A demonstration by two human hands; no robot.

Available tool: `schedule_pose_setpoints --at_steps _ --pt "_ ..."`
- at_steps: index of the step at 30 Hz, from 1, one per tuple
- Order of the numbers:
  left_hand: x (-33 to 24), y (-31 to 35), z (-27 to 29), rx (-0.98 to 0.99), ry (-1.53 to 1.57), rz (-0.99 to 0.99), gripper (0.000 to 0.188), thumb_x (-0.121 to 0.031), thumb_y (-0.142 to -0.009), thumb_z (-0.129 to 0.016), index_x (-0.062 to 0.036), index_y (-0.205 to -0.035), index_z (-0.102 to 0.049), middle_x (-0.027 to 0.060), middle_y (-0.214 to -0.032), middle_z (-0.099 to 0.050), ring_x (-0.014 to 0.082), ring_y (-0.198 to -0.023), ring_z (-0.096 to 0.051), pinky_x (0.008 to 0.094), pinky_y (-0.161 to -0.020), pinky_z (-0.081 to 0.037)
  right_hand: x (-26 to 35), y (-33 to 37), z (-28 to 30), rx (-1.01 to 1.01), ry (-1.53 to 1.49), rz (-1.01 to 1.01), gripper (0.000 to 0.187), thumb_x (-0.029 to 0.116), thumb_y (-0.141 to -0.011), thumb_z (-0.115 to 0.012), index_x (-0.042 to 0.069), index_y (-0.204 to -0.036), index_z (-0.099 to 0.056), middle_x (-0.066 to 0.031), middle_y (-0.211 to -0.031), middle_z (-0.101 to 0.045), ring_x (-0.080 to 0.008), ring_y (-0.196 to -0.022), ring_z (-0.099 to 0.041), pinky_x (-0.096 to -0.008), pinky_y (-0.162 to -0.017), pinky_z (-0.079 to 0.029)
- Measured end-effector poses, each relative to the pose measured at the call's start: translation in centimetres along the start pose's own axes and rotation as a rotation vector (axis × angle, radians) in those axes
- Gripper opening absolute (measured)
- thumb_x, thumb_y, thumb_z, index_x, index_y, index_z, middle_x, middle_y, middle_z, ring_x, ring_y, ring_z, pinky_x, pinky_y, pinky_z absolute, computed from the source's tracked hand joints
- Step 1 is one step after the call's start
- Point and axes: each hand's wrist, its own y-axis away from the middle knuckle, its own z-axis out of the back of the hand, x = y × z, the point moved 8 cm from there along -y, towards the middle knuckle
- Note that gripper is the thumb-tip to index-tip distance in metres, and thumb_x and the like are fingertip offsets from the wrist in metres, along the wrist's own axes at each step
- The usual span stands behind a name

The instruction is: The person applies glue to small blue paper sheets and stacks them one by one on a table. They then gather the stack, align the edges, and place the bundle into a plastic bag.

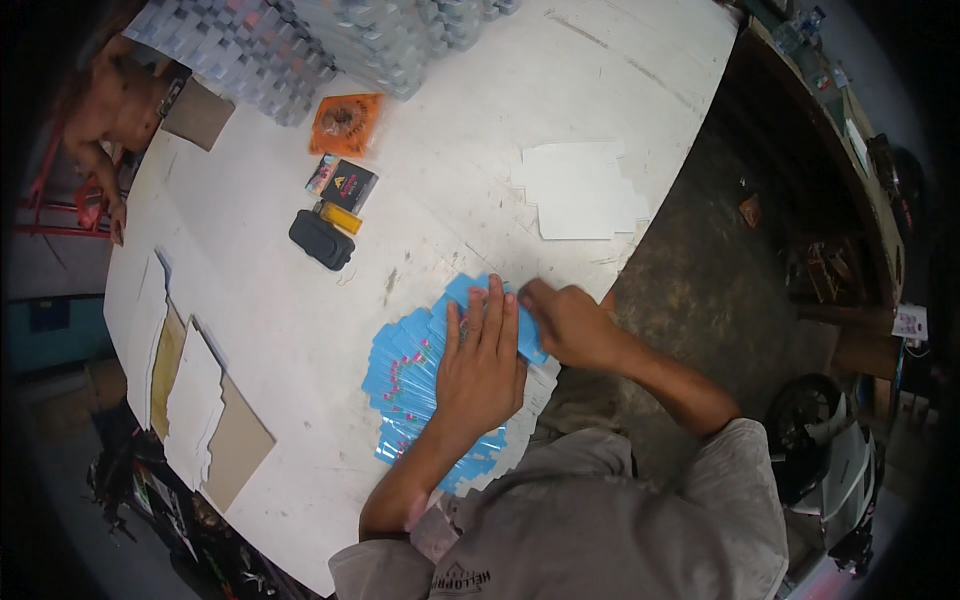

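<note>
Spreading in a fan close to the person's body, a set of blue printed sheets (pixel 405 370) is lying on the white bench (pixel 250 260) in the head view. The sheets are overlapping like shingles, each showing stepped, notched edges and small pink marks, with light catching their glossy lower part. Pale edges are showing along the near right side of the fan.

The left hand (pixel 482 365) is lying palm down over the upper right part of the fan, its fingers nearly straight and close together, pointing away from the body; it is resting on the sheets without gripping any. The right hand (pixel 575 322) is curling its fingers in at the fan's right edge, just beside the left fingertips. It is blurring somewhat, so whether it is pinching a sheet cannot be told.

Beyond the hands, a white cut-out sheet (pixel 585 190) is lying flat toward the right edge. Further left, a black case (pixel 321 240), a yellow lighter (pixel 341 218), a dark box (pixel 350 186) and an orange packet (pixel 345 123) are sitting near one another. Grey stacks (pixel 240 55) are standing at the far side, and another person (pixel 115 105) is showing at the upper left.
</note>
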Motion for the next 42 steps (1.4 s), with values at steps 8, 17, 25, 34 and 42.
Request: schedule_pose_setpoints --at_steps 8,17,25,34,42 --pt "0.4 0.0 -0.3 0.058 0.173 -0.02 0.073 -0.018 -0.088 -0.063 0.0119 -0.151 -0.041 0.0281 -0.161 -0.038 0.0365 -0.153 -0.035 0.0534 -0.126 -0.022 -4.1 0.5 6.5 -0.041 -0.201 -0.191 0.031 0.022 -0.095 -0.074 -0.004 -0.111 -0.071 -0.0152 -0.078 -0.071 -0.022 -0.075 -0.071 -0.0374 -0.07 -0.053" --pt "0.7 0.5 -0.8 -0.031 0.182 -0.013 0.082 -0.017 -0.087 -0.063 0.0115 -0.156 -0.029 0.0357 -0.165 -0.021 0.0499 -0.155 -0.021 0.0575 -0.127 -0.015 0.0 2.7 6.0 -0.368 -0.235 0.039 0.019 0.011 -0.099 -0.066 -0.003 -0.11 -0.069 -0.0188 -0.084 -0.072 -0.0241 -0.076 -0.072 -0.0363 -0.069 -0.052" --pt "0.1 -0.1 -0.9 0.144 0.046 -0.067 0.081 -0.023 -0.086 -0.065 0.0135 -0.152 -0.037 0.035 -0.163 -0.028 0.0431 -0.156 -0.025 0.055 -0.128 -0.014 -0.2 2.7 0.8 -0.026 -0.277 -0.01 0.026 0.011 -0.095 -0.071 -0.002 -0.118 -0.068 -0.0183 -0.081 -0.071 -0.0272 -0.07 -0.068 -0.037 -0.067 -0.052" --pt "0.2 -0.4 0.0 0.118 0.171 -0.034 0.083 -0.051 -0.098 -0.061 0.0126 -0.148 -0.043 0.0322 -0.156 -0.041 0.0411 -0.15 -0.036 0.0542 -0.124 -0.024 -4.1 0.0 8.8 -0.42 0.308 0.354 0.04 0.008 -0.093 -0.069 0.004 -0.132 -0.066 -0.0159 -0.115 -0.07 -0.0313 -0.095 -0.065 -0.0427 -0.089 -0.05" --pt "0.4 -0.7 -1.0 0.096 0.162 0.021 0.06 -0.034 -0.104 -0.053 0.0088 -0.145 -0.052 0.0309 -0.155 -0.045 0.0407 -0.148 -0.04 0.0525 -0.123 -0.028 0.6 0.2 4.8 -0.394 0.447 0.36 0.043 0.007 -0.091 -0.072 0.004 -0.133 -0.066 -0.0133 -0.093 -0.062 -0.0303 -0.088 -0.058 -0.038 -0.079 -0.045"
